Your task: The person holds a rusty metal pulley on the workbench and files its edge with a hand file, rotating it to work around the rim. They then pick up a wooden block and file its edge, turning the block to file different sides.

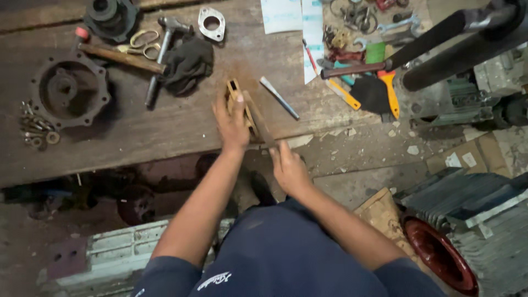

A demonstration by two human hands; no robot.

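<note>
Head camera, looking down: a person in dark blue clothing works at the edge of a worn wooden workbench (pixel 165 129). The left hand (pixel 232 125) lies flat, fingers spread, pressing on a small yellowish wooden block (pixel 237 94) near the bench's front edge. The right hand (pixel 287 165) is closed around the handle end of a long flat file (pixel 259 122), whose blade runs up across the block, touching it just beside the left hand. A second slim metal tool (pixel 279 98) lies near the block to its right. To the left rest a dark rag (pixel 187 65), a hammer (pixel 159 55) and a round cast housing (pixel 69 88), with loose bolts (pixel 36 129) beside it. Further right lie an orange-handled scraper (pixel 389 93), sheets of paper (pixel 294 16) and a heap of wrenches (pixel 379 25). A finned motor casing (pixel 473 220) sits on the floor at lower right.
</note>
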